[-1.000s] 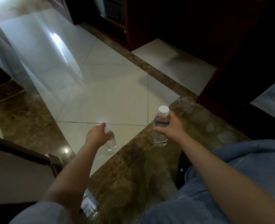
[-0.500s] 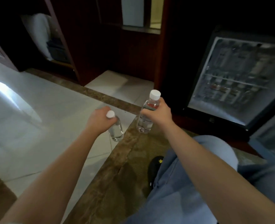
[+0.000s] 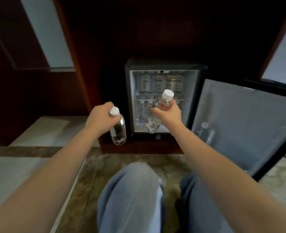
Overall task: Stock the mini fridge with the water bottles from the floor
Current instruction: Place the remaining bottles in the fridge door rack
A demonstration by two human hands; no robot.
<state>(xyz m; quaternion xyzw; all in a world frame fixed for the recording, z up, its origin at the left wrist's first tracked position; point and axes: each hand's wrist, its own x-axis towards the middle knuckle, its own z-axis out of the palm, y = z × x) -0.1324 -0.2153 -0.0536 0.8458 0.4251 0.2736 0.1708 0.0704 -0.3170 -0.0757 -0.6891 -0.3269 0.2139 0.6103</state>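
Note:
The black mini fridge point(image 3: 128, 91) stands open straight ahead, with several bottles on its two shelves. My left hand point(image 3: 99, 118) grips a clear water bottle point(image 3: 119, 132) by its neck, hanging upright just left of the fridge's lower corner. My right hand point(image 3: 167, 113) holds a second water bottle with a red label point(image 3: 153, 121) around its upper body. That bottle is tilted, white cap up and right, in front of the lower shelf opening.
The fridge door point(image 3: 250, 125) swings open to the right, with a bottle point(image 3: 204, 132) in its door rack. Dark wood panelling surrounds the fridge. My knees in blue jeans point(image 3: 132, 195) are below, over brown marble floor point(image 3: 95, 167).
The view swung from the tiled floor round to face the fridge. Both hands lifted their bottles and carried them toward the fridge, the right one reaching the lower opening.

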